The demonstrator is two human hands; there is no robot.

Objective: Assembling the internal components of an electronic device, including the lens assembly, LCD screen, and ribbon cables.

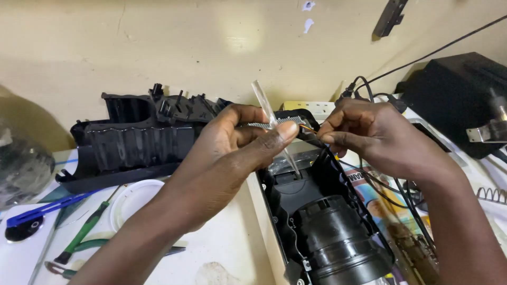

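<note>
Heatsink (274, 124), small finned metal piece, pinched in my left hand (240, 138) above the open black casing (322, 211), prob. raised clear so its wires show. My right hand (369, 134) nips a thin orange wire (309, 129) just beside it; clear plastic strip (266, 108) sticks up between.

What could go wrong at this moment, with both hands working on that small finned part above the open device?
1. The right hand pinches thin wires at the finned part; a tug might snap them.
2. The left hand holds the part only by its fingertips, so it might drop into the opened black device.
3. Loose cables beside the right wrist may snag.
</note>
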